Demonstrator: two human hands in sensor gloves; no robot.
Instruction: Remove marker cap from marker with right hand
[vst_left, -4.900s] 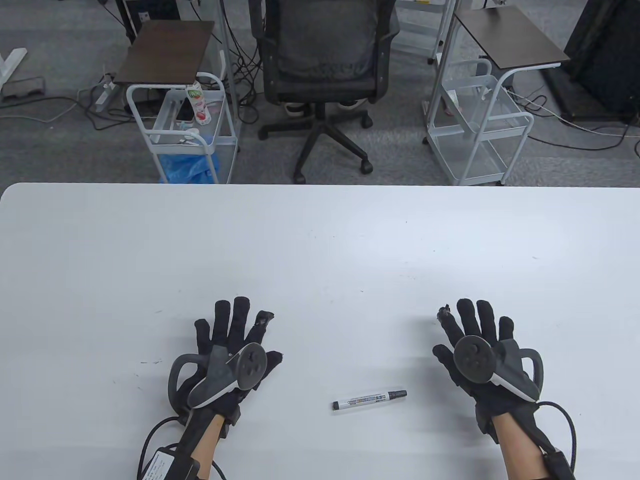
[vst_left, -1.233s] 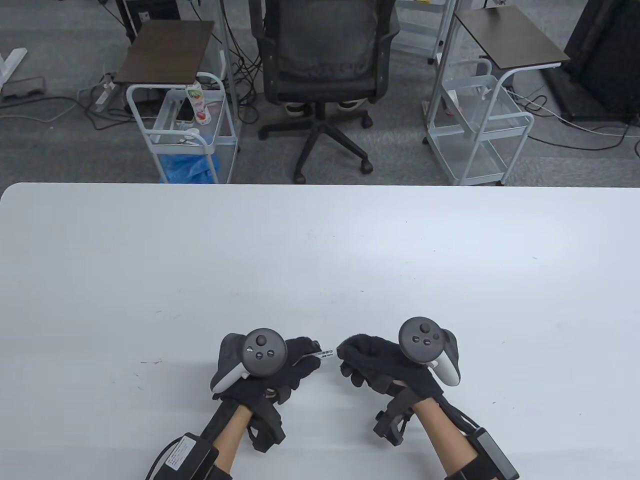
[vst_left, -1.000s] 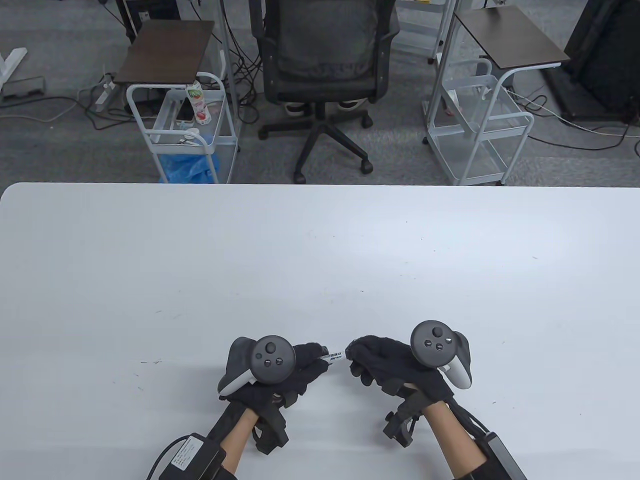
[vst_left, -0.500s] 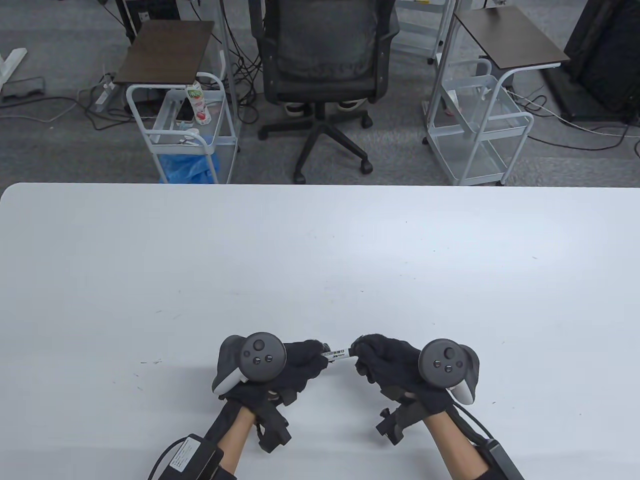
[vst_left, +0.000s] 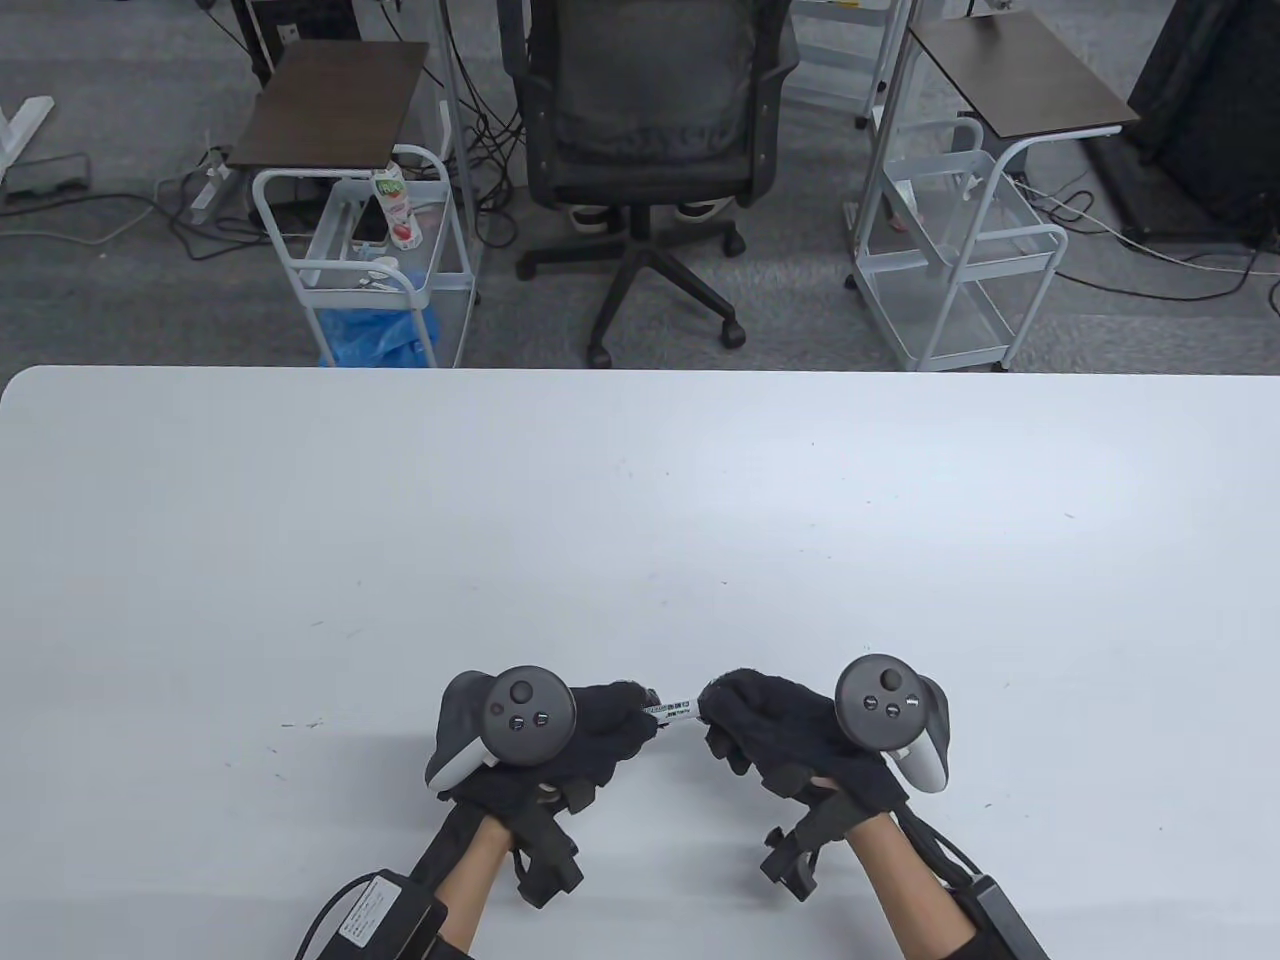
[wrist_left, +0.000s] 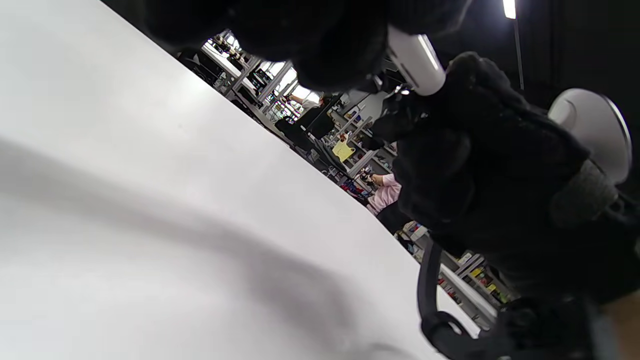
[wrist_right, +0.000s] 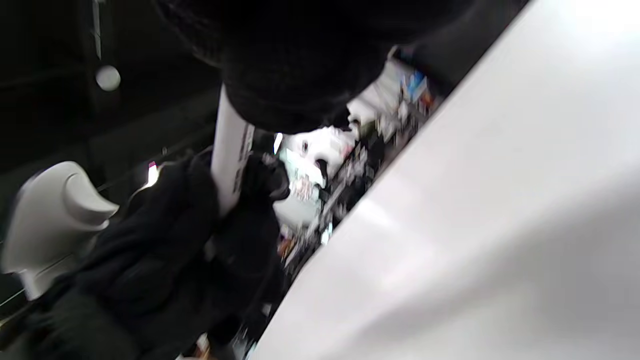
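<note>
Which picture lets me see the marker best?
The right wrist view: the white marker shows biggest there, with dark print on its barrel, running between the right hand above and the left hand below. The table view shows only a short white bit between the hands. The left wrist view shows a plain white piece.

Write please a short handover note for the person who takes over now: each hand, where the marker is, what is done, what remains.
Left hand: grips the marker by its barrel, held above the white table.
Right hand: fingers closed around the marker's other end; the cap is hidden inside them.
Done: marker is picked up and held between both hands, with a short stretch of the labelled barrel showing.
Left: whether the cap has come loose cannot be seen; pull it off with the right hand.
</note>
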